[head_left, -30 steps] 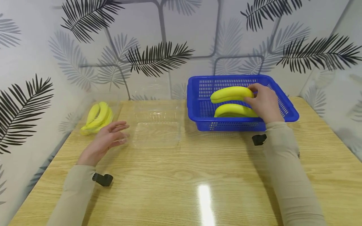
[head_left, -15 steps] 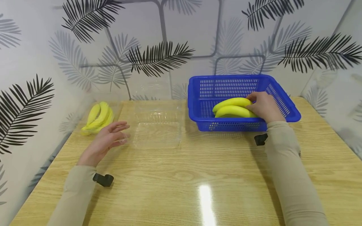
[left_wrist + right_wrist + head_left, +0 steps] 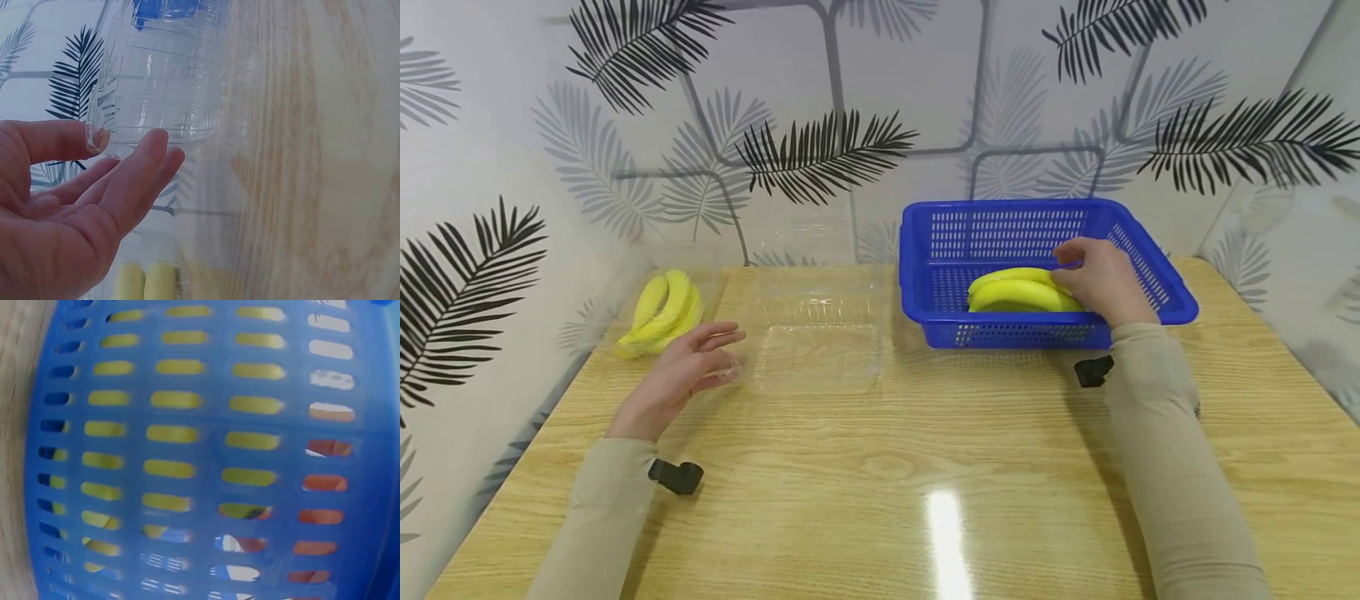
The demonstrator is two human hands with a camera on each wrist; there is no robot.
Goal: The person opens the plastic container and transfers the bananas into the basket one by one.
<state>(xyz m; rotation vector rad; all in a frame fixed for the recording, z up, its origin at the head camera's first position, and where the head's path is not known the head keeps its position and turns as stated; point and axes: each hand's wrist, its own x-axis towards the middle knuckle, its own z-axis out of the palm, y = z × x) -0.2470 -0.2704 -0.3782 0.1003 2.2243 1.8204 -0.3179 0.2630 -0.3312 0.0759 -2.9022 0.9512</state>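
Two smooth, curved yellow bananas (image 3: 1021, 293) lie alongside inside the blue basket (image 3: 912, 271), close to its near wall; slotted floor shows at their left. The right hand (image 3: 1103, 279), thumb and forefinger parted, is at their right ends. The left hand (image 3: 679, 373), fingers loosely spread, is at the edge of the clear container (image 3: 820, 385). Bench (image 3: 820, 508) spreads broadly nearer.

On my feed it's an indoor tabletop corner; I see a wood-grain table (image 3: 820, 492) backed by pale walls (image 3: 910, 92) with palm-leaf print (image 3: 831, 158); could be a home or staged set, view's too tight to say
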